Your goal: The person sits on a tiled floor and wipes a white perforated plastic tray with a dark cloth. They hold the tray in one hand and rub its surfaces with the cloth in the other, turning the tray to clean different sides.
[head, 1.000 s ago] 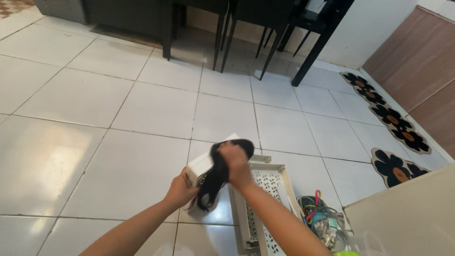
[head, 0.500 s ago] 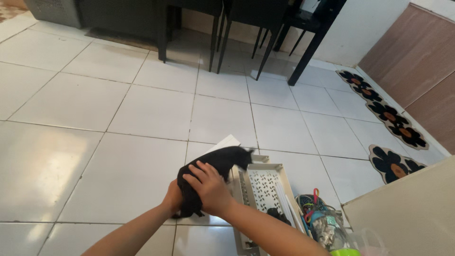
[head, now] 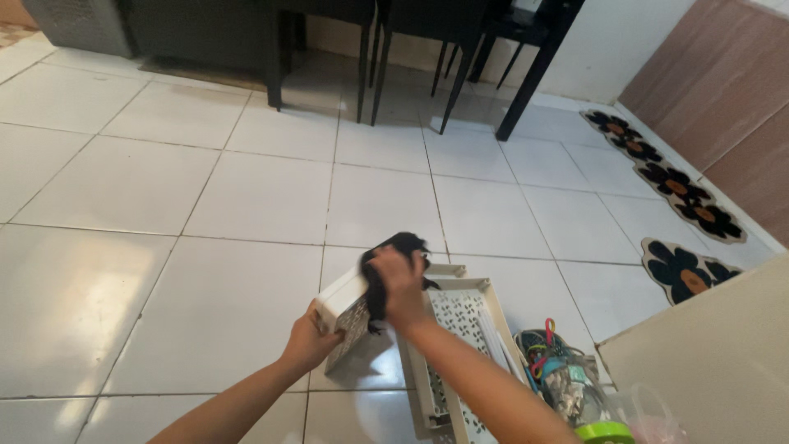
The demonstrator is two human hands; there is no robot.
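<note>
- Head view: the left hand [head: 311, 339] grips the lower corner of a cream-white perforated plastic tray [head: 352, 315], fingers curled round its edge, holding it tilted up off the white tiled floor [head: 164, 271].
- The right hand [head: 400, 284] is closed on a bunched black cloth [head: 393, 256], pressing it against the tray's upper end. A second ago the cloth hung long and loose between both hands. Half a second ago it lay lower, draped over the left side. Now it is wadded small at the top edge, so the wiping stroke appears to have travelled up the tray.
- A second cream perforated tray [head: 460, 329] lies flat on the floor just beside and partly under the right forearm, unmoved across the three pictures.
- To the right sits a clear container of coloured cables and oddments [head: 555, 370], near a beige board [head: 707, 362].
- Flower-shaped dark mats [head: 682, 271] line the wall; black table and chair legs [head: 370, 66] stand well apart behind.
</note>
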